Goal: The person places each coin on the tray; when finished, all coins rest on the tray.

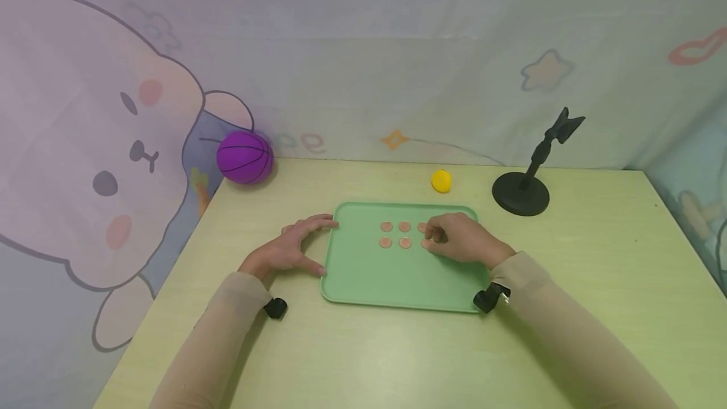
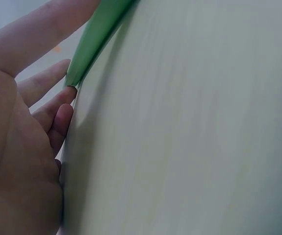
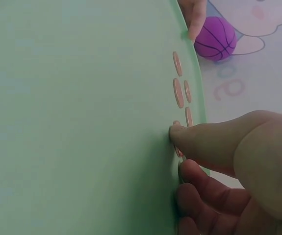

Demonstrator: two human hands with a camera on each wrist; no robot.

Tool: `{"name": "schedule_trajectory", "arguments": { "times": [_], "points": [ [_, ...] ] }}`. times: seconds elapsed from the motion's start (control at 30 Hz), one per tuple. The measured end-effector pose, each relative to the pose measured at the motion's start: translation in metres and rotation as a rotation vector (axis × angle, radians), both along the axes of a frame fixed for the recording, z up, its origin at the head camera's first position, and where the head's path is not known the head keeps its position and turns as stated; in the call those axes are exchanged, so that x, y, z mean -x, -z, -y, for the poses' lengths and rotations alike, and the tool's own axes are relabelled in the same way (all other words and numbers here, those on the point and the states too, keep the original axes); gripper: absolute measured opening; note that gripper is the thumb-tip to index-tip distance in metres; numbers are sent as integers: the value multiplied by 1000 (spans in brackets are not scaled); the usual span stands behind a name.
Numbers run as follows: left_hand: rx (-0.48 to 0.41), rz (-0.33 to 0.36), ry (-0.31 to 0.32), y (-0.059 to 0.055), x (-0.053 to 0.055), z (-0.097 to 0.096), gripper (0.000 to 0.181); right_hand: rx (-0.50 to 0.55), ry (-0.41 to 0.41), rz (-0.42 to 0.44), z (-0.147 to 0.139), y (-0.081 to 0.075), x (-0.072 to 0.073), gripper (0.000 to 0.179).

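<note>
A light green tray [image 1: 397,283] lies on the table, bearing several copper-coloured coins [image 1: 404,243] in two short rows. My left hand [image 1: 286,250] is at the tray's left side, thumb and fingers spread with their tips at the rim. Over the right end of the rows is my right hand [image 1: 462,238], its fingers bent. Seen from the right wrist, the thumb [image 3: 199,142] rests on the last coin of the near row, and the index fingertip [image 3: 192,169] is close by its other side. These fingers partly cover the two rightmost coins.
A purple toy basketball [image 1: 245,157] sits at the table's back left corner. Behind the tray lies a small yellow ball [image 1: 441,181]. A black stand with a round base [image 1: 520,194] is at the back right, in front of a patterned cloth backdrop [image 1: 363,68].
</note>
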State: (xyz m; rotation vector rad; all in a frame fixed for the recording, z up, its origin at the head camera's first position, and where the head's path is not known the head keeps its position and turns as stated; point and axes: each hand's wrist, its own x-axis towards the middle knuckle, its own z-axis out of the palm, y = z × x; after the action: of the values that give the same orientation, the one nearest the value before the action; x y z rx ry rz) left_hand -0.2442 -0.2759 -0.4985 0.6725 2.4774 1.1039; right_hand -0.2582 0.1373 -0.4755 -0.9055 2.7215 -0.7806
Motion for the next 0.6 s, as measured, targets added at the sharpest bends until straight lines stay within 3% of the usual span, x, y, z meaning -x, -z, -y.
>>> {"name": "schedule_trajectory", "arguments": {
  "times": [0.6],
  "points": [
    [8, 1, -1, 3, 2, 1, 97, -24, 46, 60, 4, 3, 3, 16]
  ]
}}
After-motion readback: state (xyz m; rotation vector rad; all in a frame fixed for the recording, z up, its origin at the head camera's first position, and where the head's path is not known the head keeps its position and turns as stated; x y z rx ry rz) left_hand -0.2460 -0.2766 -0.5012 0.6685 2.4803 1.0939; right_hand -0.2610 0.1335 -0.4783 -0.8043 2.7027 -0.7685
